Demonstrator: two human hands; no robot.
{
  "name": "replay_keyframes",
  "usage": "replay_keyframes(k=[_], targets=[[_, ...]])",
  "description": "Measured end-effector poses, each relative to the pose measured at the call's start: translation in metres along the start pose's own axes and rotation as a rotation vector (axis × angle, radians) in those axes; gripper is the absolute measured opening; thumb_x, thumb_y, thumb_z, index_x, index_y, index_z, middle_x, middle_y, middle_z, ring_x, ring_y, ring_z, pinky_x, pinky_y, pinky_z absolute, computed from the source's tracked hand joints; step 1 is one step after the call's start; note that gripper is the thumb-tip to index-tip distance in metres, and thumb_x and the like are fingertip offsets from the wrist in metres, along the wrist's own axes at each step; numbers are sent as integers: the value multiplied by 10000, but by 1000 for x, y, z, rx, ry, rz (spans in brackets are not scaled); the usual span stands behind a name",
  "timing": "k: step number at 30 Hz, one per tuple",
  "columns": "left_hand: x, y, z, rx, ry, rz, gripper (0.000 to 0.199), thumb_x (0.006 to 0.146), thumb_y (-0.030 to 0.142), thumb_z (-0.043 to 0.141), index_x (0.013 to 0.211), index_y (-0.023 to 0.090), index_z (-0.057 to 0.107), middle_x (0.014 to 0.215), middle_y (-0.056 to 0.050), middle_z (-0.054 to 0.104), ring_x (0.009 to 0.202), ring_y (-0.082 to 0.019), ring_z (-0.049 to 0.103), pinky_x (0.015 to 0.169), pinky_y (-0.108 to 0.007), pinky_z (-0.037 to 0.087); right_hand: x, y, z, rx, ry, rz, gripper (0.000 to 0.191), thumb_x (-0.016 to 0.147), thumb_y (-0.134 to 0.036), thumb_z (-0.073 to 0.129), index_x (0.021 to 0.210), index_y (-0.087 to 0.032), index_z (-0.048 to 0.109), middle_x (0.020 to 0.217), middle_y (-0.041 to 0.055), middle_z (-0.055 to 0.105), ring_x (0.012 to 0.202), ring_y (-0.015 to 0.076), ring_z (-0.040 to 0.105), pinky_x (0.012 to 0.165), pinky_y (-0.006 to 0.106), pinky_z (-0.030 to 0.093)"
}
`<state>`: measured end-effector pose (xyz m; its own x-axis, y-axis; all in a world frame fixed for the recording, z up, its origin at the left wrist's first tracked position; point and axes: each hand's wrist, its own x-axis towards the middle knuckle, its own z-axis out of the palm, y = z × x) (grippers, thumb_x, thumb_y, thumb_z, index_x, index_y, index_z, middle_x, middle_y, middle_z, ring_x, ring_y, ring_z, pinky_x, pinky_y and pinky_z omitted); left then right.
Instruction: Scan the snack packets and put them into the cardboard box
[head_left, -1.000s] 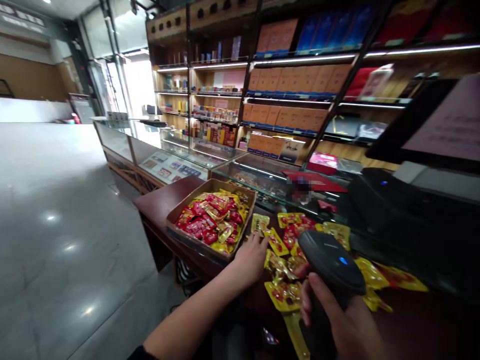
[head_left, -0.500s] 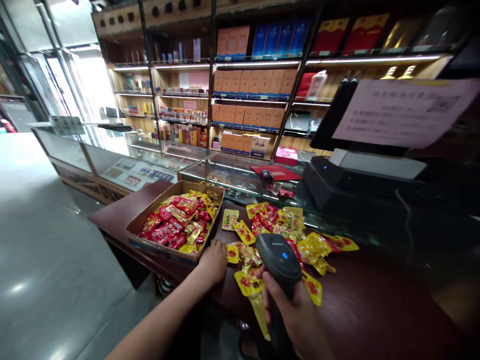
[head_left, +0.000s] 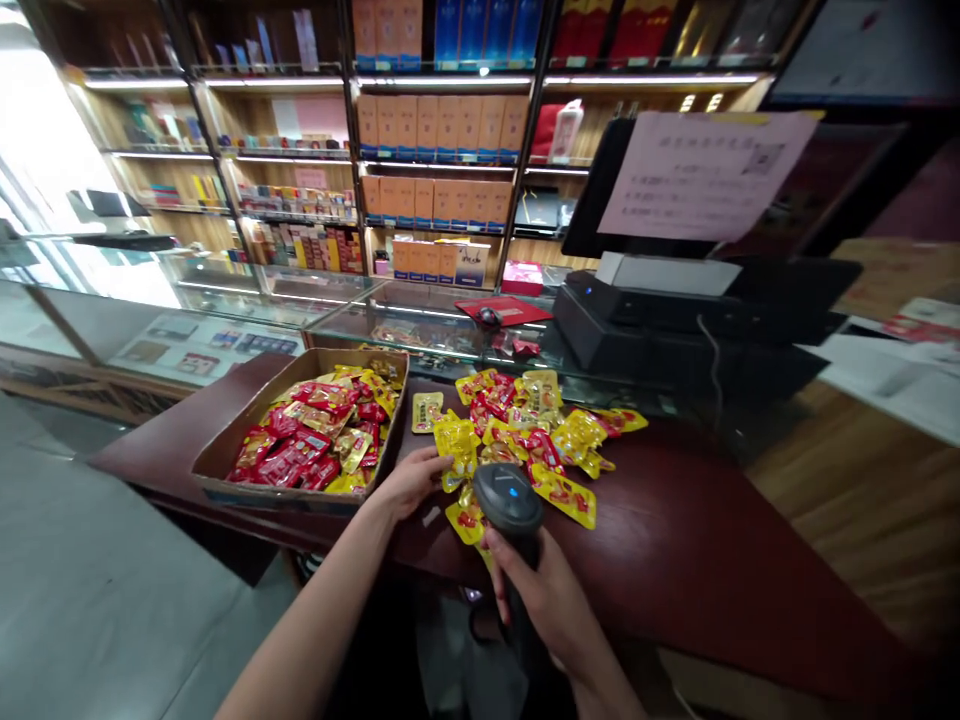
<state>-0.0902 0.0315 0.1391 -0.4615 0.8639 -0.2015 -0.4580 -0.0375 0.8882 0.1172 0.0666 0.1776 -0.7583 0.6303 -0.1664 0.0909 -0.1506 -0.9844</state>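
Observation:
My right hand point(head_left: 544, 590) is wrapped round the grip of a black barcode scanner point(head_left: 508, 497) with a blue light on top. My left hand point(head_left: 412, 482) pinches a yellow snack packet point(head_left: 456, 440), raised at the left side of the loose pile. Red, gold and yellow snack packets point(head_left: 544, 450) lie spread on the dark red table beyond the scanner. To the left, close by my left wrist, stands an open cardboard box point(head_left: 201, 462) full of similar packets. The scanner hides part of the pile.
Behind the table runs a glass display counter point(head_left: 337, 325) with a red mat point(head_left: 517, 311) and a mouse point(head_left: 489, 317) on it. A monitor with a paper sheet point(head_left: 697, 180) stands at right. Shelves of boxes point(head_left: 442, 125) line the wall.
My left hand has gone from resting by the box corner to gripping a yellow packet. The scanner stays in my right hand. The view has turned right, so things appear further left.

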Motion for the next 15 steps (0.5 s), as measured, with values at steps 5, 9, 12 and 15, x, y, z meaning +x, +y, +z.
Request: replay_keyframes(k=[5,9,12,15], targets=[[22,-5,4,43,-54,67,430,612,387,864,936,133,739,904,-94,751,749,-169,678,711,-262,513,-2,12,-4,-48,36,-6,438,829,-573,637,947,-176,496,521,-83,524,359,74,451,368,185,374],[42,-11,7,110,-28,160,446,611,415,856,937,132,747,878,-82,756,687,-151,665,665,-244,497,0,24,-3,-102,30,20,436,832,-557,633,1000,-174,506,509,-95,508,351,78,444,366,192,377],[46,-15,8,108,40,191,458,578,416,870,919,137,744,868,-78,758,699,-153,670,673,-242,500,4,28,2,-93,38,25,441,833,-553,625,1036,-182,501,505,-103,497,354,83,443,363,194,382],[44,-18,7,96,78,202,484,538,410,888,917,150,733,897,-74,760,774,-180,688,705,-253,512,7,29,8,-99,38,32,441,826,-551,628,1041,-189,499,506,-101,494,363,90,448,356,195,390]])
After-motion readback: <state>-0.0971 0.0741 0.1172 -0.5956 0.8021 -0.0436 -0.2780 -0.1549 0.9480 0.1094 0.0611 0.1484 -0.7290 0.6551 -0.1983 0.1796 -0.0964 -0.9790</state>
